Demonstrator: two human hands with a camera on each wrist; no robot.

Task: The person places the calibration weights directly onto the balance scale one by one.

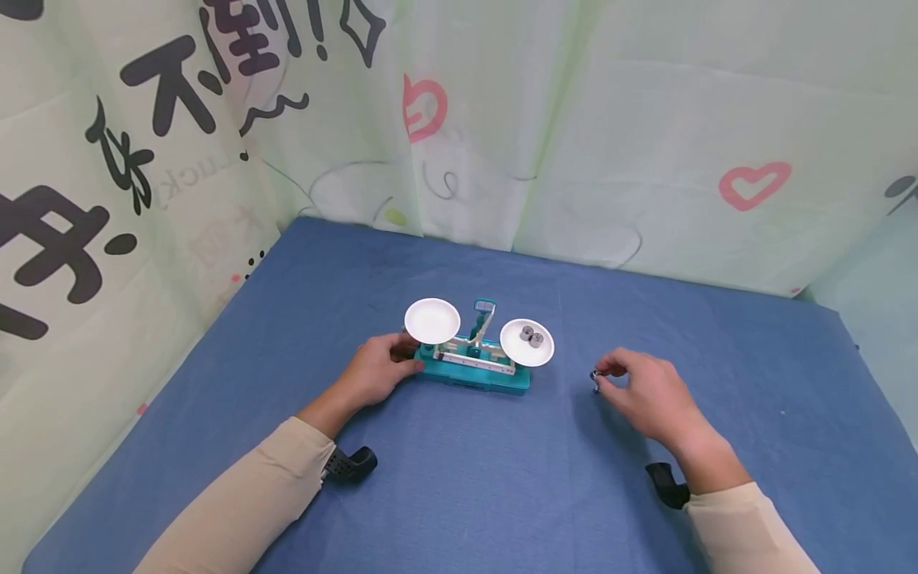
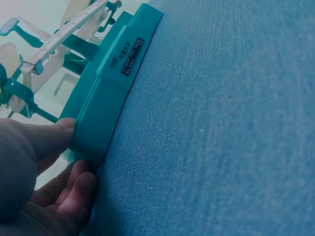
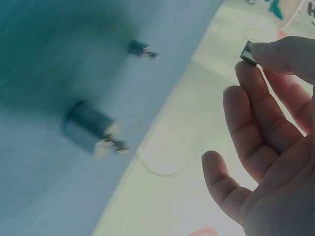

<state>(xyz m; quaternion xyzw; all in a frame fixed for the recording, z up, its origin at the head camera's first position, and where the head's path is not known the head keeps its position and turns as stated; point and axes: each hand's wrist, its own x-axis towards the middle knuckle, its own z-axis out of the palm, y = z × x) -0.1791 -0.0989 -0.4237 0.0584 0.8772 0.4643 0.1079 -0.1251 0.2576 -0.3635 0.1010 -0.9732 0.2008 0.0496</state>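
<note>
- Head: the balance (image 1: 473,376) stands on the blue cloth (image 1: 459,486), in front of the pale curtain (image 1: 645,119). Its left pan (image 1: 432,320) sits above the base near the left hand (image 1: 374,371), which grips the base's left end. Two pan weights (image 1: 536,340) lie side by side on the right pan (image 1: 515,351). The right hand (image 1: 656,395) is to the right of the balance, apart from it, thumb and forefinger together.
- Left wrist: the left thumb presses on the end of the green base, fingers curled low against it; a dark label (image 2: 133,56) shows on the base's side.
- Right wrist: the right hand pinches a small block (image 3: 248,54) between thumb and forefinger. A large weight (image 3: 86,128) and a smaller weight (image 3: 138,48), both blurred and knobbed, are on the cloth, apart from each other.
</note>
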